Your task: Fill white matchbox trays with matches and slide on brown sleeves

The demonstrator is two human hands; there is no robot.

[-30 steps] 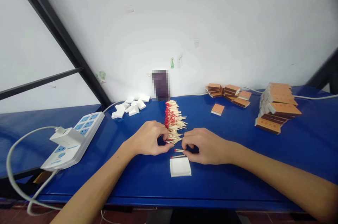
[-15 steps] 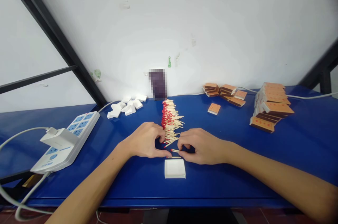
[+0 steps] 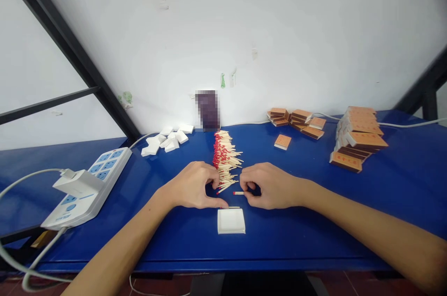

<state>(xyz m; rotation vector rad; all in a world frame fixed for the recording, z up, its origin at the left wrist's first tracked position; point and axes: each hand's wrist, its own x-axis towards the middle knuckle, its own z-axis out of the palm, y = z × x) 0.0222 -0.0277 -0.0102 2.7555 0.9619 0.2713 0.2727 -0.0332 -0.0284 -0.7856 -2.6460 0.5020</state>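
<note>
A long pile of red-tipped matches point(image 3: 225, 158) lies in the middle of the blue table point(image 3: 314, 221). My left hand point(image 3: 192, 185) rests at the pile's near end with curled fingers and its thumb on the table; what it holds, if anything, is hidden. My right hand point(image 3: 270, 185) pinches a single match point(image 3: 239, 192) by its wooden end, red tip pointing left. An open white matchbox tray point(image 3: 231, 220) sits just in front of both hands. Another match point(image 3: 234, 207) lies at the tray's far edge.
Several white trays point(image 3: 166, 141) lie at the back left. Orange matchbox sleeves point(image 3: 298, 123) and a taller stack point(image 3: 359, 137) stand at the back right. A white power strip point(image 3: 91, 184) with a plug and cable sits on the left.
My right hand has lifted slightly away from the tray, carrying one match toward the pile. My left hand has hardly moved. The view shifted a little.
</note>
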